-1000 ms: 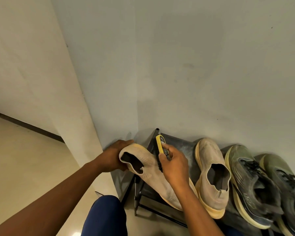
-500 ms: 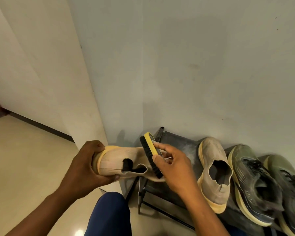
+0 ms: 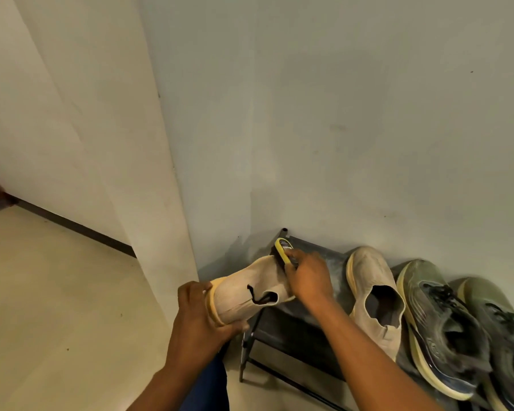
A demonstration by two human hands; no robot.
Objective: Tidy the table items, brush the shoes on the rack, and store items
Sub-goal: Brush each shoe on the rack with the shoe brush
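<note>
Right now my left hand (image 3: 201, 318) is clamped around the heel end of the beige shoe (image 3: 250, 289), holding it off the rack (image 3: 291, 327) with the toe pointing up and away from me toward the wall corner. My right hand (image 3: 307, 277) is closed around the yellow-backed brush (image 3: 282, 252), with the bristles pressed against the toe end of the shoe. I think the bristles are meeting the upper, not the sole, though my own fingers hide most of the contact.

The shoe's partner (image 3: 374, 298) sits on the top shelf just beside my right wrist, and the two green sneakers (image 3: 445, 330) are lined up further right, touching each other.

What worries me is the grip at the heel. The knit upper is soft, so if I push hard with the brush the shoe could fold or twist in my left hand and slide out, dropping onto the floor or the shelf. A long stroke could also run off the toe, and the brush might knock the wall or the rack's corner post. My right elbow sits close above the partner shoe, so a wide pull back could nudge it off the front edge.
</note>
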